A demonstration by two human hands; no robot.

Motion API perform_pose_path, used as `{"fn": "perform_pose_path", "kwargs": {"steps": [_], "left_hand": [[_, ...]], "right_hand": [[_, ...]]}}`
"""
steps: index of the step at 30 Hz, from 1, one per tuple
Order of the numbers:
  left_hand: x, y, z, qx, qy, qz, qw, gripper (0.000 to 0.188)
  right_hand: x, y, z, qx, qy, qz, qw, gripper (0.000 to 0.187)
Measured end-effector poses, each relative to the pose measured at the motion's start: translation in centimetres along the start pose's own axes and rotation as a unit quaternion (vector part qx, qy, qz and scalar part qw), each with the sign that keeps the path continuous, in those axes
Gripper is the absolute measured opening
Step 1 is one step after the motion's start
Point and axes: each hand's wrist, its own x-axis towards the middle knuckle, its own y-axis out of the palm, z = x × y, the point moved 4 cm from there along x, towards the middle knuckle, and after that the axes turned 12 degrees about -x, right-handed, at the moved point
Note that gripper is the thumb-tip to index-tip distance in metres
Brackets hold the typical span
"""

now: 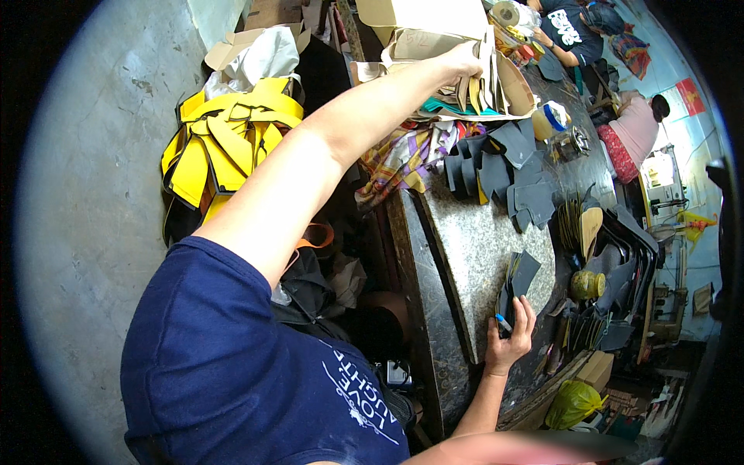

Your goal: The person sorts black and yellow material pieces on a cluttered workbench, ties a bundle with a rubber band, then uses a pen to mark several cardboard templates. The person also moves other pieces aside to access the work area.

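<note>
1. The left hand (463,60) is stretched far out, fingers curled and closed on the top of a bunch of thin tan card patterns (487,81) standing on edge in an open cardboard box (434,31) at the far end of the worktop (480,240).
2. The card patterns are flat, pale brown and curved along their edges, packed upright side by side; a teal sheet shows beneath them.
3. The right hand (509,337) rests at the near edge of the worktop, thumb and fingers pinching a short stack of dark grey cut pieces (518,277) stood on edge; a small blue thing lies against the thumb, too small to tell what.
4. The dark grey pieces are thin, matt and angular, fanned slightly at the top.
5. More dark grey cut pieces (504,167) lie heaped toward the far part of the speckled stone worktop, just beside a checked cloth (403,155) at its left edge.
6. A pile of yellow cut pieces (225,139) sits on the floor to the left.
7. Other people (635,128) sit farther along the worktop's right side.
</note>
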Motion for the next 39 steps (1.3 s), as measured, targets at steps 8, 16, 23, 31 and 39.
{"fn": "perform_pose_path", "kwargs": {"steps": [8,16,23,31,39], "left_hand": [[2.0,-0.3,-0.5,0.143,0.000,-0.040,0.989,0.043],[5.6,-4.4,1.3,0.008,0.009,-0.143,0.990,0.048],[-3.7,0.2,-5.7,-0.139,0.028,-0.025,0.990,0.038],[-22.2,14.3,-1.5,-0.236,-0.131,0.154,0.951,0.044],[-29.8,17.6,3.4,-0.321,-0.254,0.167,0.897,0.046]], "right_hand": [[0.0,0.0,-0.1,0.009,0.009,-0.001,1.000,0.053],[0.1,0.0,-0.2,0.000,0.001,-0.003,1.000,0.052],[0.4,0.0,0.1,-0.037,-0.007,-0.016,0.999,0.051],[-0.3,-1.4,-0.3,-0.110,0.019,0.013,0.994,0.058],[-0.7,-4.3,-1.4,-0.088,0.082,0.159,0.980,0.065]]}}
